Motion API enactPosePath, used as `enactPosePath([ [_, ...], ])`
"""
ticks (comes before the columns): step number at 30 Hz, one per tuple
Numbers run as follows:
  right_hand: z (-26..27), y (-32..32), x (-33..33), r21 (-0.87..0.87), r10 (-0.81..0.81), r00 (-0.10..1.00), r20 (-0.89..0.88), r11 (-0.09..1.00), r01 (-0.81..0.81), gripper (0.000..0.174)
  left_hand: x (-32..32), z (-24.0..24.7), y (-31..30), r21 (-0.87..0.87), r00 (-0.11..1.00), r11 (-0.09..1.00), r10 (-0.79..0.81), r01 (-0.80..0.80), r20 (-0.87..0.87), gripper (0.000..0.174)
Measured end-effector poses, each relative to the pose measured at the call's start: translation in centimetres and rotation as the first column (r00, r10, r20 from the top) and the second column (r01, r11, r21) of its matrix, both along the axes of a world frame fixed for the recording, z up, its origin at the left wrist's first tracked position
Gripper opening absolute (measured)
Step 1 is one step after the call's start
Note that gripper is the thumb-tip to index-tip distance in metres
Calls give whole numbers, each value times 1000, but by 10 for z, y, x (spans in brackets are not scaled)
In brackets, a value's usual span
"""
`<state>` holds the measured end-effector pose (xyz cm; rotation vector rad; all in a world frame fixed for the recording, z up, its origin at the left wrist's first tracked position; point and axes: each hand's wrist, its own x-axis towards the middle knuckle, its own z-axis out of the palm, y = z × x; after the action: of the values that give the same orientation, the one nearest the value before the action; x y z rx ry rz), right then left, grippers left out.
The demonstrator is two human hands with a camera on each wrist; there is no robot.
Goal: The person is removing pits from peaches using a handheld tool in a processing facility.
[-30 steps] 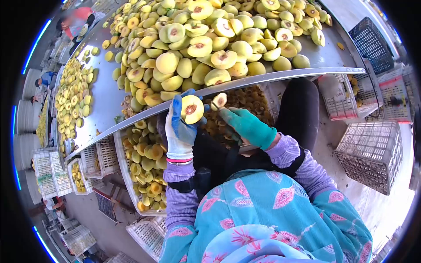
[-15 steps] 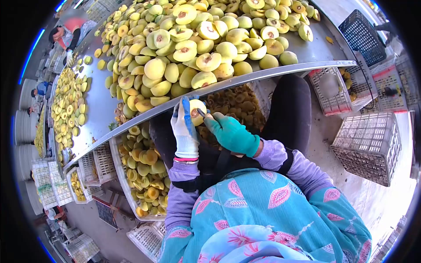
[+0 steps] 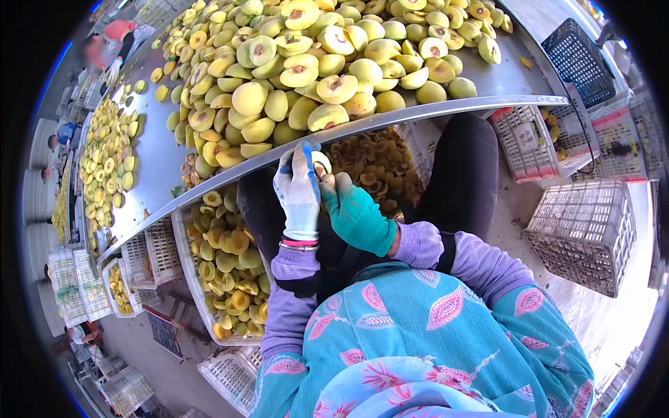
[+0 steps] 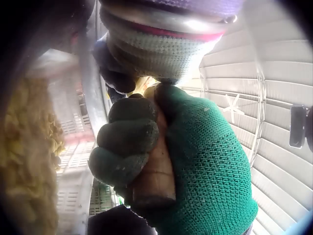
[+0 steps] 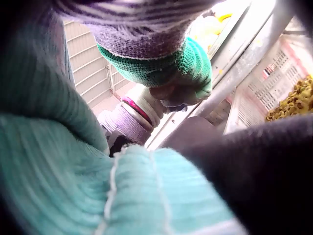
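Note:
My left hand (image 3: 298, 184), in a white glove with blue-coated fingers, holds a yellow peach half (image 3: 321, 161) with its cut face turned to the right. My right hand (image 3: 359, 216), gloved in green, is pressed up close to that half. Its fingers wrap a pitting tool with a round wooden handle (image 4: 155, 178), seen well in the left wrist view. A thin curved metal tip shows at the cut face in the head view. In the right wrist view both gloves overlap, and the fruit is hidden.
A metal table (image 3: 488, 104) with a raised rim bears a large heap of peach halves (image 3: 279, 76). Under it stand a crate of hollowed halves (image 3: 226, 265) and one of brownish scraps (image 3: 376, 160). Plastic crates (image 3: 582, 233) stand to the right. Another person (image 3: 115, 45) works at far left.
Since a second ago, my right hand has come left to the peach half, and a small pale piece near its fingertips is no longer seen. The cut face has turned rightward and the right wrist has rolled.

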<state>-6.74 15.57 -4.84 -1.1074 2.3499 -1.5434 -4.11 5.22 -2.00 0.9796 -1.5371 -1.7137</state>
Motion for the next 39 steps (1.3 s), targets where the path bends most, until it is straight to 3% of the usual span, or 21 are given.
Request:
enactPosePath([
  [4, 2, -4, 1, 30, 4, 1000, 19, 1000, -5, 27, 0, -8, -3, 50, 996, 998, 48, -44, -79, 35],
  [5, 5, -5, 2, 41, -8, 1000, 27, 999, 7, 27, -1, -11, -4, 186, 991, 981, 74, -51, -115, 30],
  [7, 8, -8, 2, 3, -41, 999, -5, 999, 41, 27, -8, -1, 5, 39, 980, 991, 133, -128, -151, 30],
  [9, 7, -8, 1, -6, -55, 998, -23, 998, 55, 27, -8, -4, 6, -263, 982, 949, 144, -172, -123, 30],
  [11, 4, -8, 4, 13, -68, 998, -11, 998, 68, 26, -6, -1, 7, -107, 983, 984, 124, -139, -135, 32],
  [14, 5, -11, 4, -63, -52, 998, 30, 997, 54, 17, 2, 2, 5, -183, 997, 983, 9, -23, -76, 30],
  [15, 3, -10, 2, -61, -25, 999, 29, 998, 27, 17, 5, -3, -1, -287, 999, 957, -47, 47, 7, 32],
  [18, 0, -13, -2, -61, 10, 1000, 24, 998, -9, 20, 4, -5, -7, -310, 999, 950, -22, 28, 26, 31],
  [20, 7, -14, 1, -49, -28, 1000, 12, 998, 28, 26, -6, 7, 1, -149, 986, 983, 86, -107, -141, 36],
  [21, 7, -15, 1, -32, -24, 999, 26, 999, 25, 26, -5, 2, -3, 20, 985, 995, 95, -93, -143, 36],
  [24, 9, -18, 6, -34, -55, 997, 45, 998, 57, 26, -6, -5, -4, 106, 970, 988, 136, -117, -201, 36],
  [26, 10, -19, 10, -84, -108, 994, 9, 991, 109, 27, -7, -1, 3, 2, 960, 986, 161, -164, -228, 36],
  [29, 7, -20, 7, -19, -95, 996, 3, 995, 95, 26, -5, 0, 5, -84, 960, 986, 122, -147, -250, 35],
  [31, 4, -19, 4, -30, -47, 999, -4, 998, 47, 26, -7, -7, -5, 52, 963, 989, 145, -137, -226, 34],
  [34, 5, -16, 0, -9, 1, 1000, -7, 1000, -1, 22, -4, -4, -4, 32, 974, 993, 115, -111, -193, 34],
  [36, 1, -16, 0, -39, 34, 999, 2, 999, -34, 17, 0, -3, -2, -171, 980, 981, 54, -87, -192, 34],
  [38, -3, -19, 2, -81, 32, 999, 29, 996, -30, 17, 2, -2, -5, -199, 982, 978, 31, -69, -188, 33],
  [39, -2, -20, 2, -103, 33, 999, 40, 994, -28, 17, 3, -4, -9, -123, 981, 991, 35, -60, -191, 33],
])
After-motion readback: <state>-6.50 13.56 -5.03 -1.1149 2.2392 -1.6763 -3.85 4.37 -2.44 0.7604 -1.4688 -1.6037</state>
